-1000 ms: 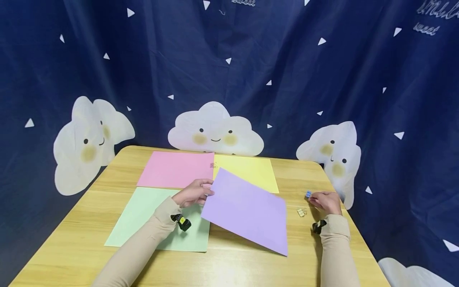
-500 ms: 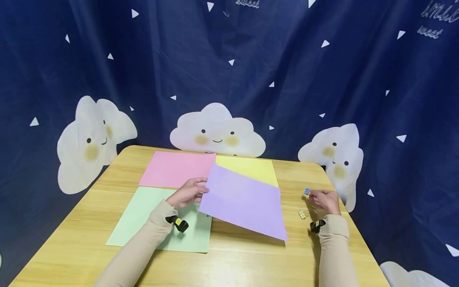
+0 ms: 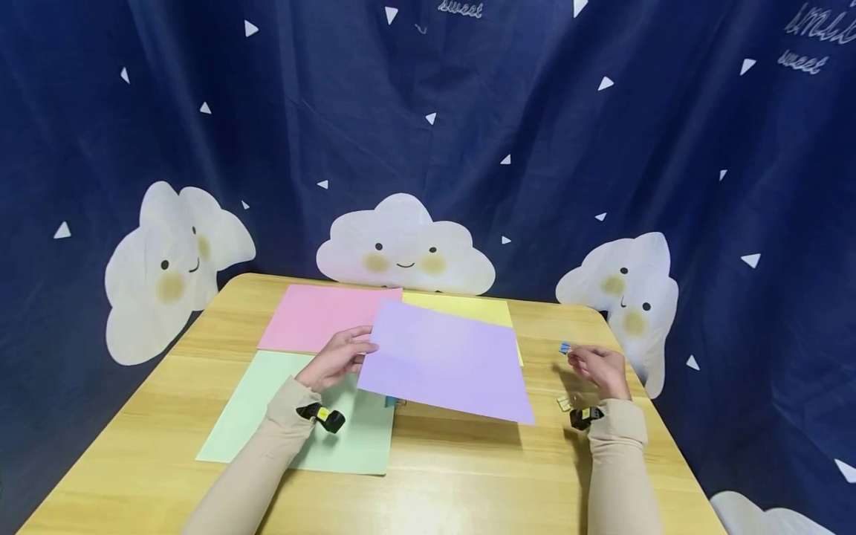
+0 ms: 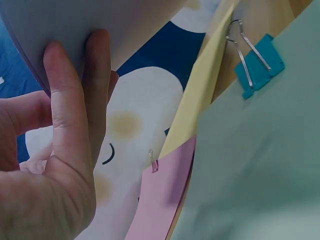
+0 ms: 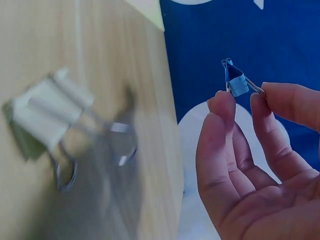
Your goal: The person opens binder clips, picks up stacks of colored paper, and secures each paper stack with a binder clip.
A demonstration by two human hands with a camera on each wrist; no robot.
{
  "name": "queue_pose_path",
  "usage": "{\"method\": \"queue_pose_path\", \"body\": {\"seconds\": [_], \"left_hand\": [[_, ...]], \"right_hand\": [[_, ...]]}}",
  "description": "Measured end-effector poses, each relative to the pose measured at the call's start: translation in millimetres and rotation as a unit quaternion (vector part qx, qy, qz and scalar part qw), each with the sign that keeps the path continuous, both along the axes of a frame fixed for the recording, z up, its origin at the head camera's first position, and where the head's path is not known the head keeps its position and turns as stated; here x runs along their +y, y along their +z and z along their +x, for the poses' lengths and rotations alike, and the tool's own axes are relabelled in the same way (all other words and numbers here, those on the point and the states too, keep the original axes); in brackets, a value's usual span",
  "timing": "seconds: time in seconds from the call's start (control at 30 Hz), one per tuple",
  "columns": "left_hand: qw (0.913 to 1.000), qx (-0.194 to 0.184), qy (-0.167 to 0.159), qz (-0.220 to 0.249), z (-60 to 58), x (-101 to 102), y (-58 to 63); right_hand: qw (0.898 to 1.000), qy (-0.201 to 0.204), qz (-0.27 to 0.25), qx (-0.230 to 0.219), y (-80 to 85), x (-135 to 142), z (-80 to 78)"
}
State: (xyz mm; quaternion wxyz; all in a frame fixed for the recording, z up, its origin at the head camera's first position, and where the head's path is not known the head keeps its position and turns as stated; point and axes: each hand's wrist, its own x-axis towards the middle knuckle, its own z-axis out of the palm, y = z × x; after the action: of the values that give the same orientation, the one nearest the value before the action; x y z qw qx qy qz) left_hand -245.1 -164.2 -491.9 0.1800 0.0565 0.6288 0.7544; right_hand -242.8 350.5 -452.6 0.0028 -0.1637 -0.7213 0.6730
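Purple sheet point(image 3: 444, 360), left hand point(image 3: 336, 360) pinching one edge, risked sagging askew, and that blue clip point(image 5: 238, 86), gripped by the right hand point(image 3: 602, 370), might've slipped under uneven pressure!

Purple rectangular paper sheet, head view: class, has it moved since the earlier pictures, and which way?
Yes. Judged against the rectangular yellow paper sheet, the purple sheet has moved left and up the view, hiding more yellow.

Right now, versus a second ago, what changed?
The left hand has shifted the purple sheet leftward and raised its near edge, exposing a teal binder clip. The right hand has moved its blue binder clip leftward and up. Unchanged: both grips, pink sheet, yellow sheet, green sheet, pale-yellow binder clip.
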Motion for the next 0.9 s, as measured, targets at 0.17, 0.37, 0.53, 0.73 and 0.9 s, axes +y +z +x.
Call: {"method": "queue_pose_path", "body": {"seconds": [0.17, 0.37, 0.53, 0.73, 0.9], "left_hand": [[0.9997, 0.002, 0.006, 0.025, -0.3, -4.6, 1.9], [0.9984, 0.007, 0.011, 0.055, -2.2, -12.9, 4.8], [0.9973, 0.006, 0.028, 0.067, -4.8, -19.8, 6.5], [0.9965, 0.008, 0.031, 0.078, -0.6, -23.4, 17.1], [0.9962, 0.008, 0.033, 0.080, 3.3, -24.9, 25.6]], "right_hand": [[1.000, 0.014, -0.017, 0.005, 3.0, -4.8, -4.2], [0.998, 0.019, -0.049, 0.014, 7.7, -11.7, -8.3], [0.996, 0.019, -0.077, 0.032, 12.2, -18.5, -10.0], [0.993, 0.023, -0.105, 0.049, 15.5, -26.0, -11.5], [0.991, 0.032, -0.114, 0.061, 16.2, -33.4, -13.5]]}}
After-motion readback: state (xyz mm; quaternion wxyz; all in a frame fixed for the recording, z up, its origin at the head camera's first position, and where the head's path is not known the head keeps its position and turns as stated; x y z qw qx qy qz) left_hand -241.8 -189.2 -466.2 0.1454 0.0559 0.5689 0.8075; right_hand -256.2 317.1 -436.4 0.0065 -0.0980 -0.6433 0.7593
